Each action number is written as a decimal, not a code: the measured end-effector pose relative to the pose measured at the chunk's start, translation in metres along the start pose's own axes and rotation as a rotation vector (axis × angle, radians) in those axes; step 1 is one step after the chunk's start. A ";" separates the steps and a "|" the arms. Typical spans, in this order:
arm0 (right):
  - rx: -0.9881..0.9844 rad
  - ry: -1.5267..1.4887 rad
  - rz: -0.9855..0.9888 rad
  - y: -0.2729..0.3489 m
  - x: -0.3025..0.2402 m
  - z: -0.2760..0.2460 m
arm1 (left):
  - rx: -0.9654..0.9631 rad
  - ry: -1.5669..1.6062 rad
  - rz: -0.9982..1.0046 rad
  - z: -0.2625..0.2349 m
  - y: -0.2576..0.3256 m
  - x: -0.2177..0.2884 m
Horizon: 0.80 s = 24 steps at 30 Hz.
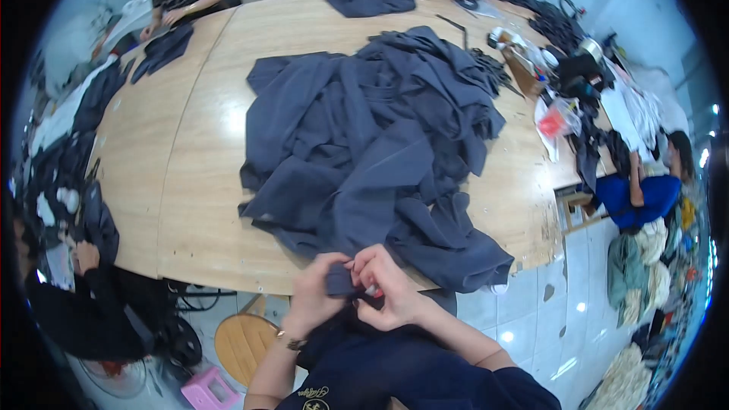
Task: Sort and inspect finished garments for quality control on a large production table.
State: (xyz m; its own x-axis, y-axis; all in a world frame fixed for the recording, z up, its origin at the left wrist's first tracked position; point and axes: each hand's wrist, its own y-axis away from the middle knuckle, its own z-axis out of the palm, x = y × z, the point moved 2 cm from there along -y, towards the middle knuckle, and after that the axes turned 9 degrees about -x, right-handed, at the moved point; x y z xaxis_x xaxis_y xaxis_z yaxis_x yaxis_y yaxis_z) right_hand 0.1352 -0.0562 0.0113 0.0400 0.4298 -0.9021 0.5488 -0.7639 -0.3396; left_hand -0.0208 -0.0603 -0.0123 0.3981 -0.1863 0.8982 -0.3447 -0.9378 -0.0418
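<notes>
Close to my body, at the table's near edge, my left hand (311, 294) is closed on a folded edge of dark grey-blue cloth (339, 281). My right hand (391, 296) meets it there, its fingers pinched together against the cloth. A small bit of red and white shows between the right fingers, too small to name. Just beyond both hands lies a large crumpled heap of the same dark cloth (380, 152), spread over the middle of the table. Part of the held cloth is hidden behind my fingers.
The pale wooden table (205, 144) carries tools and plastic bags (558, 118) at its right. Other people work around it: far left, far middle with a dark piece (372, 4), near left and right. A round wooden stool (247, 345) and a pink stool (209, 389) stand below.
</notes>
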 end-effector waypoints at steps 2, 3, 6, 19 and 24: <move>0.186 -0.025 -0.055 -0.001 -0.002 -0.016 | 0.026 0.055 -0.067 -0.034 -0.002 0.001; 0.265 0.008 -0.025 0.002 0.002 -0.024 | 0.092 0.115 -0.065 -0.057 -0.002 0.004; 0.527 -0.076 0.089 0.019 0.016 -0.051 | 0.303 0.212 -0.020 -0.143 -0.018 0.017; 0.831 0.565 0.471 0.086 0.044 -0.108 | 0.805 -0.838 0.028 -0.328 -0.142 0.029; 0.568 0.721 0.625 0.093 0.071 -0.106 | 0.188 -0.697 0.010 -0.175 -0.158 -0.003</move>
State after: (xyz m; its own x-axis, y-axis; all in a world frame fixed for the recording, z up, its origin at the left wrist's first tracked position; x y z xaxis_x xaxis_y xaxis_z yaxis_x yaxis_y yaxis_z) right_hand 0.2772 -0.0461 -0.0559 0.7536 -0.0700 -0.6536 -0.1925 -0.9742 -0.1177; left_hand -0.1161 0.1399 0.0682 0.8671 -0.2801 0.4120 -0.2239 -0.9579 -0.1800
